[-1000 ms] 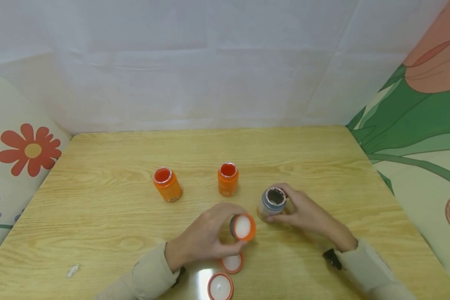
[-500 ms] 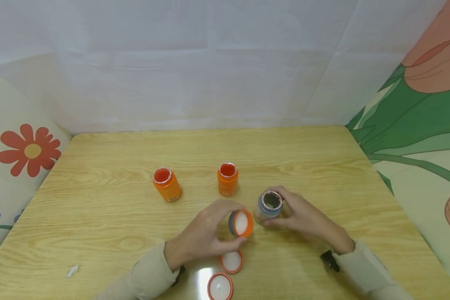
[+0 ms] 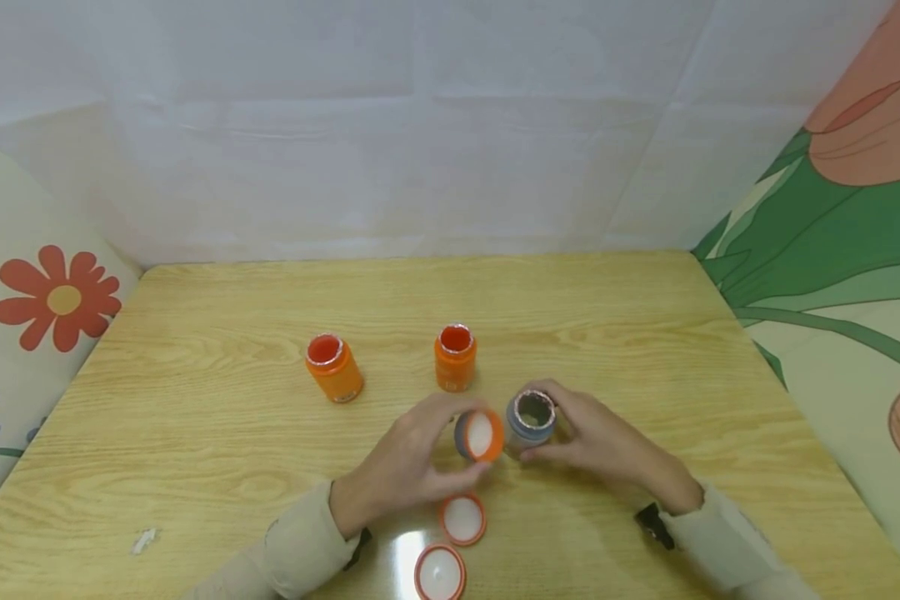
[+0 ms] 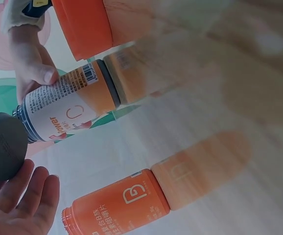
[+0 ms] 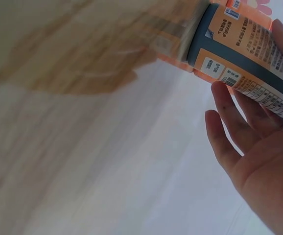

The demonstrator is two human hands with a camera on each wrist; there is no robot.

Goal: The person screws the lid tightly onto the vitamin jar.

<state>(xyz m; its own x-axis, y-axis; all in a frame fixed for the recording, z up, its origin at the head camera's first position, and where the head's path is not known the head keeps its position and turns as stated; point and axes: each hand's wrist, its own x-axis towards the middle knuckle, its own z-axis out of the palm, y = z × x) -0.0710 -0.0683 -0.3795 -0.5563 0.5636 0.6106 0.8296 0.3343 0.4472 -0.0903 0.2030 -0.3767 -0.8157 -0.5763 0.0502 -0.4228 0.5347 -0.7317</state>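
My left hand [image 3: 412, 454] pinches a dark grey cap [image 3: 478, 435] between thumb and fingers. Its orange inner side and white liner face right in the head view; the left wrist view shows its dark outer face. Just right of it, my right hand [image 3: 596, 437] grips a grey-topped bottle [image 3: 531, 421] around its side. This bottle is uncapped, with a ragged foil rim around its mouth. Its printed label [image 5: 259, 54] shows in the right wrist view. Cap and bottle are close but apart. Two uncapped orange bottles, one in the middle [image 3: 455, 360] and one further left [image 3: 335, 371], stand behind my hands.
Two caps with orange rims, one [image 3: 463, 520] above the other [image 3: 440, 573], lie liner-up near the table's front. A white backdrop [image 3: 420, 175] rises behind the wooden table [image 3: 217, 417]. An orange object [image 4: 85, 27] is partly seen in the left wrist view.
My right hand has moved left with the grey-topped bottle, narrowing the gap to the cap. The left hand has shifted slightly away from the front edge with the cap. The orange bottles stay put.
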